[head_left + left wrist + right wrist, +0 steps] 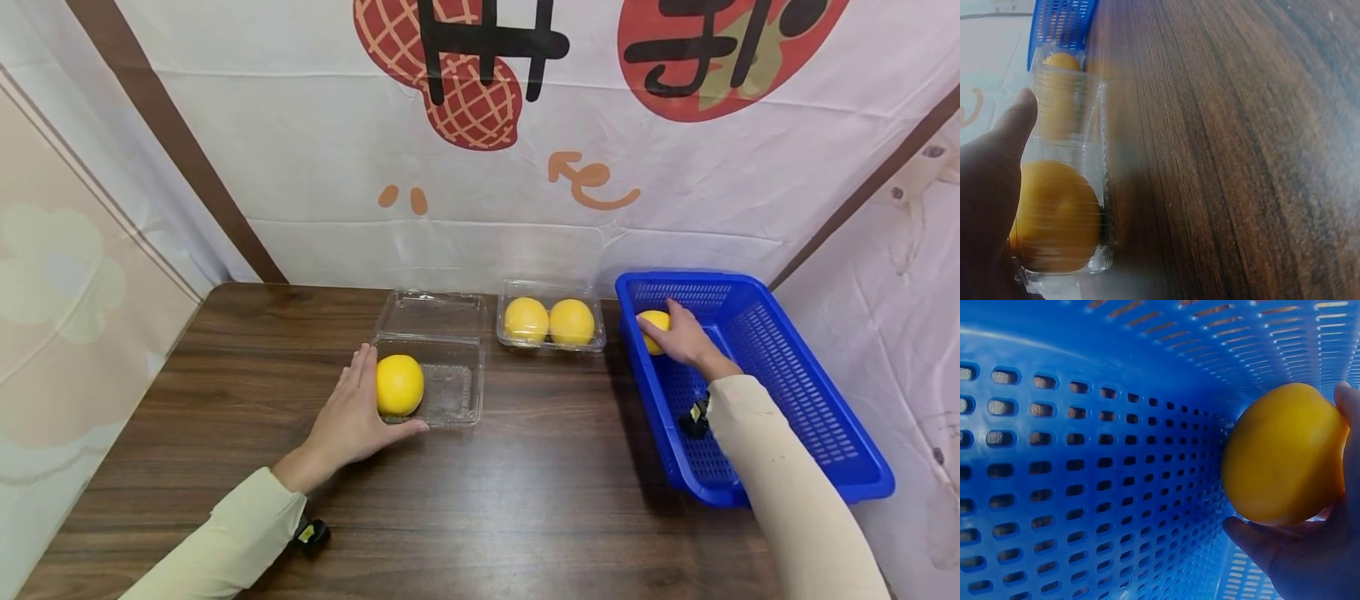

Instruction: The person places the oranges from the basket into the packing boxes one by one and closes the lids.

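In the head view, my left hand [348, 417] rests against the left side and front edge of an opened clear plastic clamshell box [453, 392], fingers and thumb fairly straight. One round yellow-orange fruit, like an orange [399, 385], sits in the left half of that box. The left wrist view shows the thumb [1016, 122] beside the box, with the orange [1060, 215] seen through its wall. Inside the blue basket [813, 400], my right hand [684, 337] grips another orange [1285, 453] near the basket's left wall, thumb and fingers on opposite sides.
A second clear box [551, 340], its lid closed over two oranges, stands at the back between the opened box and the basket. The opened lid [431, 315] leans back toward the printed cloth wall [315, 150]. Brown wood-grain table [525, 500] lies under everything.
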A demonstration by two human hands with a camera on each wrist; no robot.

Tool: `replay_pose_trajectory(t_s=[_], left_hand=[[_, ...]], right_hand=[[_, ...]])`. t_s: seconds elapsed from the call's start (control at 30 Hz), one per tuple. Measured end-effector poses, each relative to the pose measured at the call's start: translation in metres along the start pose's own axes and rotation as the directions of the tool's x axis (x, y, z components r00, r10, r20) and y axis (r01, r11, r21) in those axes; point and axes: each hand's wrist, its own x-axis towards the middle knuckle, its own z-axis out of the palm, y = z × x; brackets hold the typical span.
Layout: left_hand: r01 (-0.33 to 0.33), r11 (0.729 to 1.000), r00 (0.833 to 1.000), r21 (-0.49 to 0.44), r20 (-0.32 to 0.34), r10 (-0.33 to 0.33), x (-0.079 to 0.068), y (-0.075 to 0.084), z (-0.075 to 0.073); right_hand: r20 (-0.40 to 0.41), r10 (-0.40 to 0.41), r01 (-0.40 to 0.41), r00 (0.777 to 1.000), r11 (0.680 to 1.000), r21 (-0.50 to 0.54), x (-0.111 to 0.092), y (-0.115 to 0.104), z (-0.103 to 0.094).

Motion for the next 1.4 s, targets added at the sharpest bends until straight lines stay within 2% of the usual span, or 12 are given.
replay_pose_trajectory(t_s=[0.33, 0.57, 0.87, 1.13, 1.4], left_hand=[[0.000, 1.000, 1.000, -0.003, 0.002, 0.000, -0.001, 0.001, -0.001], [0.002, 1.000, 1.000, -0.005, 0.002, -0.002, 0.000, 0.001, 0.000], [0.001, 1.000, 1.000, -0.008, -0.001, -0.001, 0.000, 0.001, 0.000], [-0.001, 1.000, 1.000, -0.011, -0.002, 0.001, 0.000, 0.002, -0.001], [0.006, 1.000, 1.000, -0.004, 0.007, -0.006, 0.000, 0.001, -0.001]], right_hand=[[0.022, 0.004, -0.005, 1.000, 1.000, 0.025, -0.002, 0.004, 0.001], [0.021, -0.047, 0.047, 0.999, 0.999, 0.016, -0.003, 0.010, 0.002], [0.048, -0.079, 0.076, 0.996, 0.995, 0.068, -0.005, 0.012, 0.001], [0.087, -0.145, 0.134, 0.986, 0.983, 0.124, -0.008, 0.014, -0.002], [0.120, -0.196, 0.188, 0.973, 0.979, 0.080, -0.010, 0.015, -0.006]])
